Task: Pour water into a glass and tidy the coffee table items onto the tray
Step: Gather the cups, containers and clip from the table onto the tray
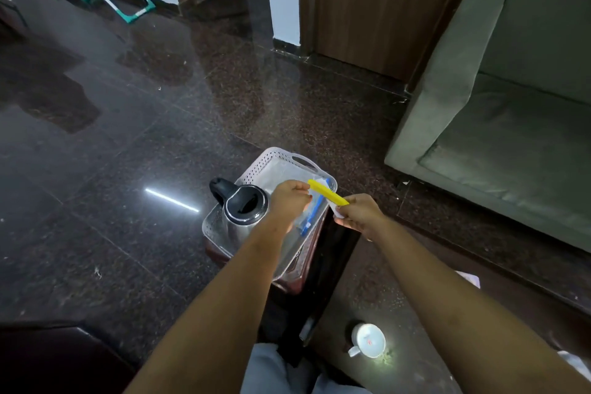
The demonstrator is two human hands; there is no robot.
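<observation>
Placement of yellow strip (327, 196) onto tray (287, 153), two-handed.
Left hand (289, 198) and right hand (359, 213) each pinch an end, strip over tray rim; lower it flat beside kettle (244, 208), then release both ends together, clear of the rim.

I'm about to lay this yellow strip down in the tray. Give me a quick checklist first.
1. Grip: ok. The left hand and the right hand each pinch an end of the yellow strip.
2. Strip over the tray: ok.
3. Free room in the tray: ok, its far part is bare.
4. Kettle upright in the tray: ok.
5. Cup on the tray: not ok, it stands on the coffee table.
6. Water poured: cannot tell, no glass shows.
</observation>
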